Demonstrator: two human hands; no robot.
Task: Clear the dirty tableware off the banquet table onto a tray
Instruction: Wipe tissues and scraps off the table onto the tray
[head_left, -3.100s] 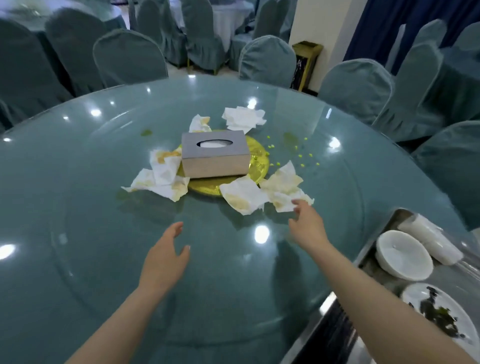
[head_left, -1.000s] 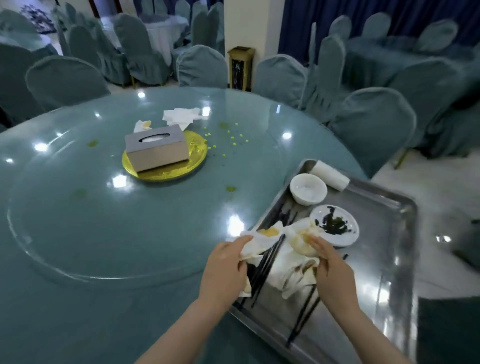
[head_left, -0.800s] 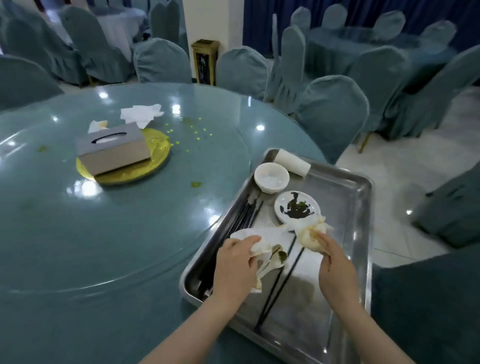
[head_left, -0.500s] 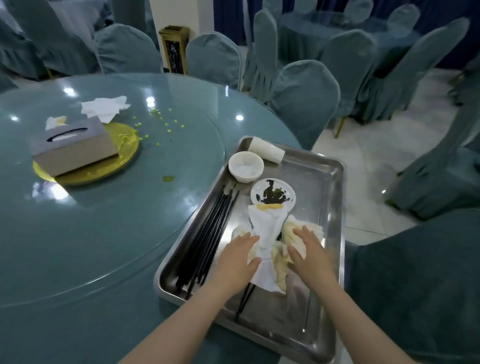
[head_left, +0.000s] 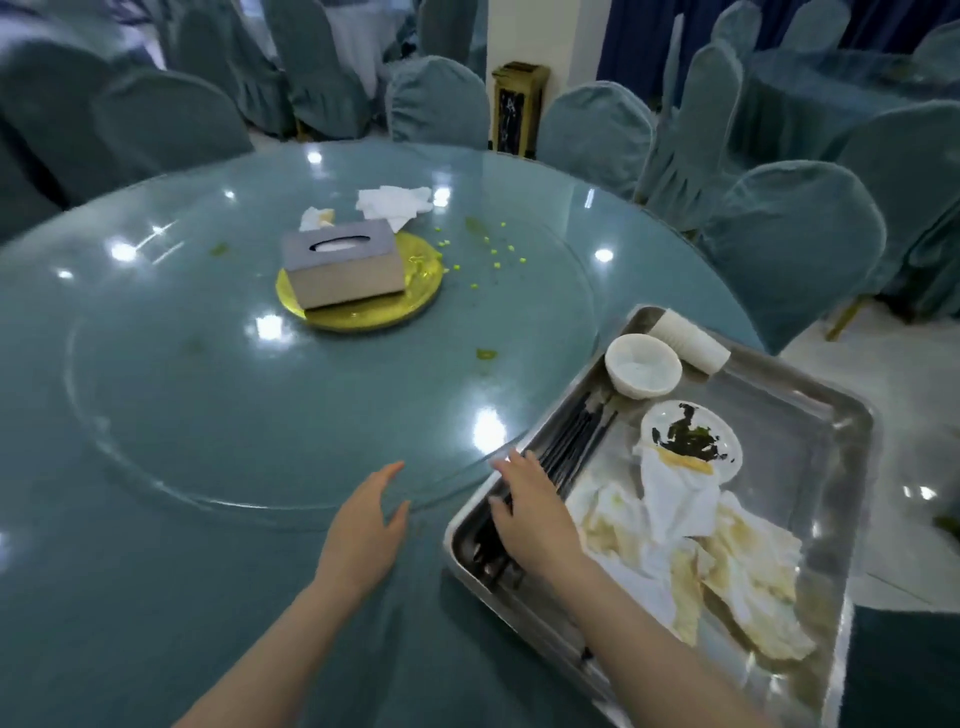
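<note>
Glass covers the round teal banquet table (head_left: 156, 519), with a raised turntable (head_left: 234, 415) at its centre, and we see covered chairs (head_left: 789, 244) ringing it and more tables behind. On the turntable a tissue box (head_left: 343, 262) sits on a gold plate (head_left: 415, 301), two used napkins (head_left: 395, 203) lie behind it, and yellow-green crumbs (head_left: 493, 254) scatter to the right. The steel tray (head_left: 831, 467) sits at the table's right edge and holds a cup (head_left: 688, 340) on its side, a bowl (head_left: 643, 365), a soiled dish (head_left: 691, 439), black chopsticks (head_left: 571, 447) and stained napkins (head_left: 727, 561). Our left hand (head_left: 363, 530) hovers flat and spread over the table; our right hand (head_left: 530, 514) rests with relaxed fingers on the chopsticks by the tray's near rim.
</note>
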